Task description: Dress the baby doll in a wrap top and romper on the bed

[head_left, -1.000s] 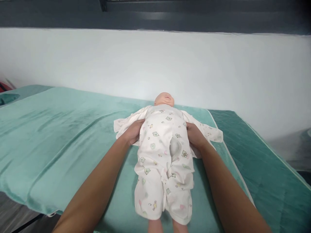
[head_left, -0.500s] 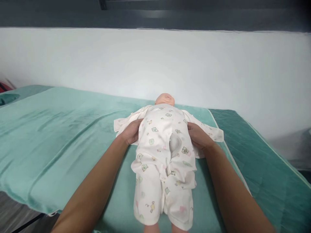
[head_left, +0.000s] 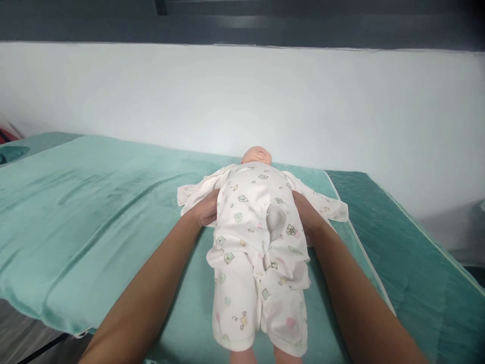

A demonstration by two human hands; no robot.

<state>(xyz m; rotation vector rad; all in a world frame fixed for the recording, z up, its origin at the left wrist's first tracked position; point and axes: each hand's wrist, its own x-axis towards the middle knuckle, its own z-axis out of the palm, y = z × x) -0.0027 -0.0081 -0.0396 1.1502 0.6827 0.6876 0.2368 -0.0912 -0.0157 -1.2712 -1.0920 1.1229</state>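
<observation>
A baby doll (head_left: pixel 256 154) lies on its back, its head at the far end. White clothing (head_left: pixel 261 227) printed with little animals covers its torso and upper legs. Pale sleeves (head_left: pixel 322 202) spread out flat on both sides of it. At the doll's left side in view, my left hand (head_left: pixel 206 208) holds its torso, the fingertips tucked out of sight. Opposite, my right hand (head_left: pixel 304 211) clasps the other side, its fingers mostly hidden by the clothing. The lower legs (head_left: pixel 244 355) run out of the bottom of the view.
A green plush cover (head_left: pixel 113 202) lies under the doll, with a darker green cover (head_left: pixel 409 242) to the right. Behind stands a white wall (head_left: pixel 242 96). The bed's edge drops to a dark floor (head_left: pixel 18 328) at lower left.
The doll's lower body has swung slightly to the right. My right hand has slid a little inward against the doll's side, its fingers now more hidden.
</observation>
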